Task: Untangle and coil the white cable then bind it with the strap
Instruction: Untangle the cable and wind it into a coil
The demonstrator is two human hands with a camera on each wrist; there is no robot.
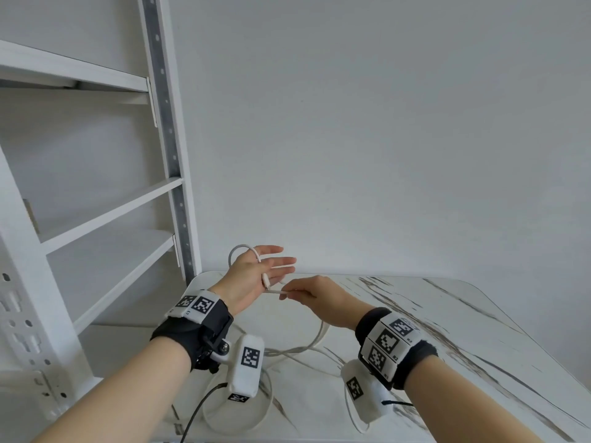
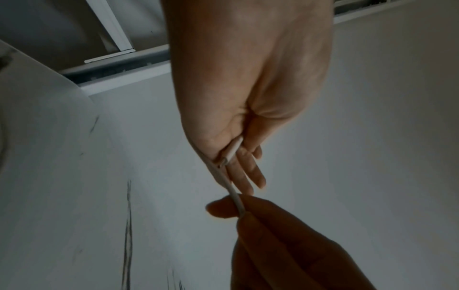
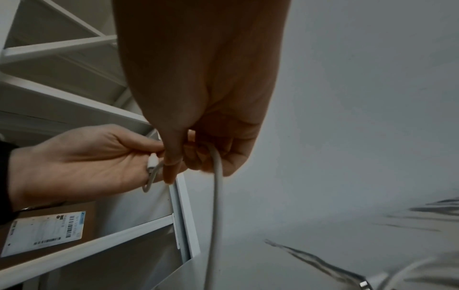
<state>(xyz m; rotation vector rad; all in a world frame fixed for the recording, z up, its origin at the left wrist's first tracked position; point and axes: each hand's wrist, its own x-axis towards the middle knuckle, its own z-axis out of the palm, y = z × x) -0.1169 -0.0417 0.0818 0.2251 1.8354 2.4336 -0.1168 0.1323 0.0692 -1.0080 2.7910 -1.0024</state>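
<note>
The white cable (image 1: 315,342) rises from the marble table to both hands. My left hand (image 1: 256,270) is raised with straight fingers. One turn of cable runs round its back and comes down between thumb and fingers. The plug end (image 1: 265,281) lies against the palm, and the plug (image 3: 152,160) sits under the left thumb in the right wrist view. My right hand (image 1: 303,294) pinches the cable (image 2: 236,198) between thumb and forefinger just below the left palm. From there the cable (image 3: 217,196) hangs down to the table. No strap shows in any view.
A white metal shelving unit (image 1: 112,212) stands at the left against the wall. A labelled cardboard box (image 3: 44,231) sits on a lower shelf. Loose cable loops (image 1: 268,407) lie on the marble table (image 1: 447,330) near its front edge, under my wrists.
</note>
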